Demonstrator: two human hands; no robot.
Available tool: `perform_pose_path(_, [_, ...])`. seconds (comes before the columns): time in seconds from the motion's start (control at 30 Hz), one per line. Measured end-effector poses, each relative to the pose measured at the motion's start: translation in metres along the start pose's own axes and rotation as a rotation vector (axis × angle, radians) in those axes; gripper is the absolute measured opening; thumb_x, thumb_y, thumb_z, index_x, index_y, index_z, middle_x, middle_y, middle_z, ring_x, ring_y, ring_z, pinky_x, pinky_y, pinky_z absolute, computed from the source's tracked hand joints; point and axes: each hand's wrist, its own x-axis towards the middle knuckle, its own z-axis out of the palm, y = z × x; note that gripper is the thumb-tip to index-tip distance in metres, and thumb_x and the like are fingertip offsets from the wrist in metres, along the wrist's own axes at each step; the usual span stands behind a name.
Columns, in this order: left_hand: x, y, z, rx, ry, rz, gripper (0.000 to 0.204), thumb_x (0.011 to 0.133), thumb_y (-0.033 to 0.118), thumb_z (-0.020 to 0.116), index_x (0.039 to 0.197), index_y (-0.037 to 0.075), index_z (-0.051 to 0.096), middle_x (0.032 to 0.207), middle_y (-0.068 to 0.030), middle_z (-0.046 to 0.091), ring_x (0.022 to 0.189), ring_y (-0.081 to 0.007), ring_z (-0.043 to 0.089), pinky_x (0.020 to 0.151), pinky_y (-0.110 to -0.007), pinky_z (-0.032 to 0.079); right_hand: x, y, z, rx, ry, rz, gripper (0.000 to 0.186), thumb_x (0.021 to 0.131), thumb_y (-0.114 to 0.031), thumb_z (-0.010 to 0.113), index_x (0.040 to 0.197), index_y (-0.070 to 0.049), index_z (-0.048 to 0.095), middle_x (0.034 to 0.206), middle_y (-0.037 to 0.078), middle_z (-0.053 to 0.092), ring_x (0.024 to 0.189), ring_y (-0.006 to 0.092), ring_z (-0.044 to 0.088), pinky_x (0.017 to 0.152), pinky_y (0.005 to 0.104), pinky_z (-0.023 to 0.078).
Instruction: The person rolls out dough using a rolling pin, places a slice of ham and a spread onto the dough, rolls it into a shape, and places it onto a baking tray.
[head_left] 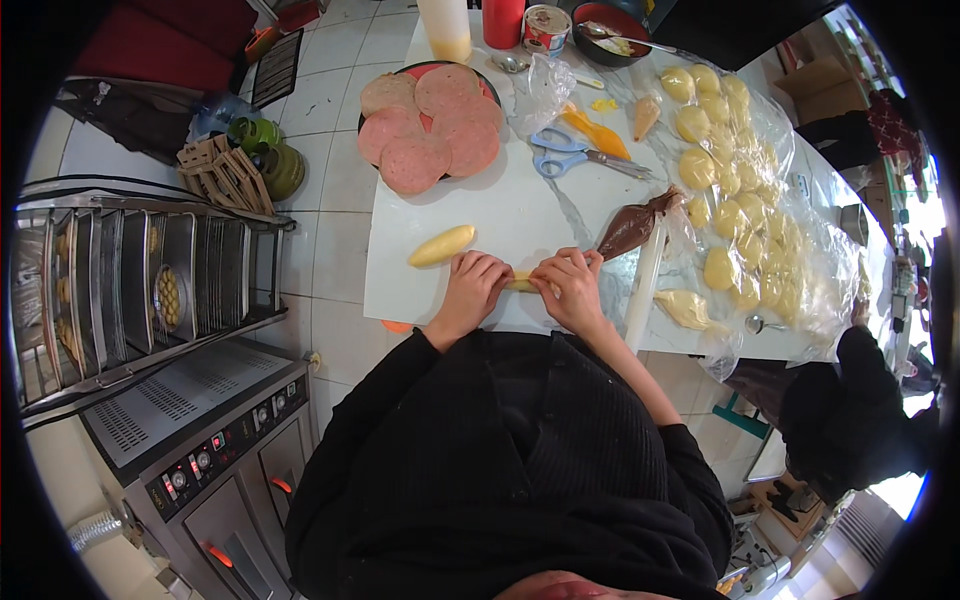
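Observation:
A piece of pale yellow dough (pixel 521 282) lies on the white table near its front edge, with both hands on it. My left hand (pixel 474 284) has its fingers curled over the dough's left end. Over the right end my right hand (pixel 569 286) is closed in the same way, and the fingers hide much of the piece. A finished-looking oblong dough roll (pixel 442 246) rests just beyond my left hand. To the right of my right hand lies a piping bag of brown filling (pixel 632 228).
Meat slices (pixel 440 125) cover a plate at the back left. Blue scissors (pixel 585 157) and an orange spatula (pixel 597 132) lie mid-table. Several dough balls (pixel 697 168) sit under clear plastic at right. A tray rack (pixel 150 290) and oven (pixel 215 430) stand left; another person (pixel 840 410) is at right.

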Motion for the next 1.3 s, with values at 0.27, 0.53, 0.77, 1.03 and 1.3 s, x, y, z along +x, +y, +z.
perform_pose_path(0.27, [-0.001, 0.003, 0.001, -0.008, 0.001, -0.022, 0.012, 0.075, 0.011, 0.067, 0.085, 0.009, 0.061, 0.086, -0.0002, 0.059, 0.088, -0.0201, 0.051, 0.081, -0.034, 0.036, 0.005, -0.006, 0.002, 0.023, -0.005, -0.045, 0.010, 0.074, -0.015, 0.069, 0.084, -0.013, 0.066, 0.086, -0.005, 0.062, 0.095, 0.0184, 0.053, 0.086, 0.0457, 0.027])
perform_pose_path(0.53, [-0.008, -0.009, -0.003, -0.069, 0.005, -0.080, 0.017, 0.069, 0.013, 0.074, 0.084, 0.010, 0.066, 0.085, 0.0009, 0.063, 0.084, -0.0196, 0.052, 0.080, -0.034, 0.038, 0.013, -0.016, -0.001, 0.027, 0.014, -0.020, 0.007, 0.075, -0.013, 0.068, 0.082, -0.013, 0.065, 0.085, -0.005, 0.062, 0.094, 0.0178, 0.053, 0.086, 0.0464, 0.027])
perform_pose_path(0.77, [-0.008, -0.003, -0.006, -0.077, 0.078, -0.095, 0.014, 0.072, 0.015, 0.072, 0.085, 0.011, 0.067, 0.085, 0.0030, 0.065, 0.083, -0.0185, 0.053, 0.080, -0.034, 0.038, 0.008, -0.008, 0.008, 0.003, -0.002, -0.041, 0.009, 0.075, -0.014, 0.069, 0.082, -0.013, 0.065, 0.087, -0.004, 0.062, 0.094, 0.0186, 0.053, 0.087, 0.0466, 0.026])
perform_pose_path(1.03, [-0.011, -0.006, -0.006, -0.074, 0.069, -0.141, 0.013, 0.069, 0.007, 0.073, 0.081, 0.008, 0.067, 0.080, -0.0009, 0.066, 0.078, -0.0210, 0.054, 0.074, -0.033, 0.043, 0.013, -0.019, 0.014, 0.076, 0.006, -0.030, 0.008, 0.075, -0.015, 0.069, 0.082, -0.013, 0.067, 0.087, -0.004, 0.062, 0.095, 0.0178, 0.053, 0.088, 0.0461, 0.026])
perform_pose_path(1.3, [-0.016, -0.006, -0.010, -0.119, 0.114, -0.184, 0.012, 0.072, 0.013, 0.072, 0.082, 0.009, 0.067, 0.079, 0.0002, 0.065, 0.079, -0.0202, 0.054, 0.074, -0.033, 0.042, 0.011, -0.015, 0.014, 0.062, 0.007, -0.043, 0.012, 0.072, -0.016, 0.072, 0.083, -0.013, 0.068, 0.091, -0.004, 0.064, 0.095, 0.0190, 0.053, 0.089, 0.0440, 0.026])
